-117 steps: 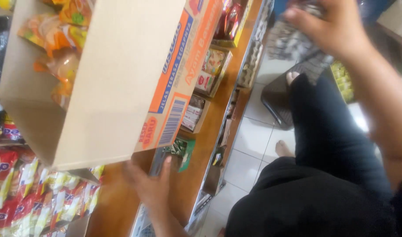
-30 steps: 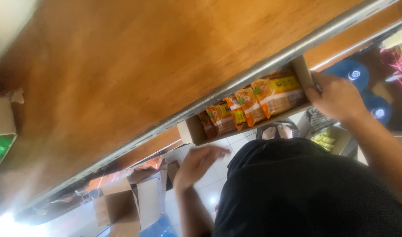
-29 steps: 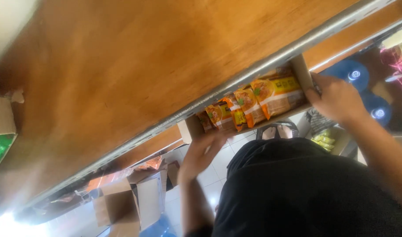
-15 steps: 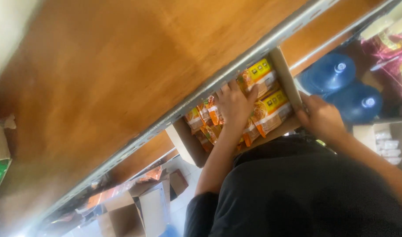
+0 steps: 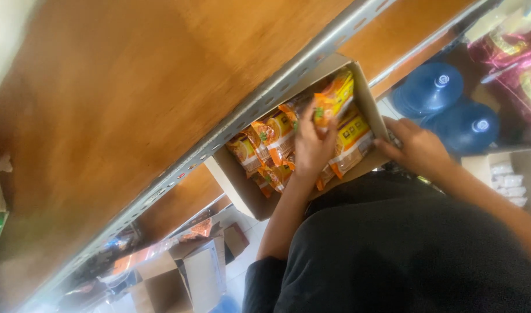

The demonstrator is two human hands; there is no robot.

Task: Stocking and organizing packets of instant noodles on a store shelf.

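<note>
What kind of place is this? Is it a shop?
Probably a small grocery shop or its stockroom. A cardboard box full of orange snack packets sits under a wooden shelf with a metal edge, big blue water jugs stand nearby, and more opened boxes lie on the floor.

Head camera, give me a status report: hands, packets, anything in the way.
Left hand gripping an orange packet in the cardboard box. Right hand holding the box's edge. Metal shelf rail overlaps the box's far side.

A wide brown wooden shelf [image 5: 120, 98] with a grey metal edge [image 5: 265, 95] fills the view. Below are two blue water bottles [image 5: 451, 110] and open cardboard boxes [image 5: 184, 272] on a pale floor.
</note>
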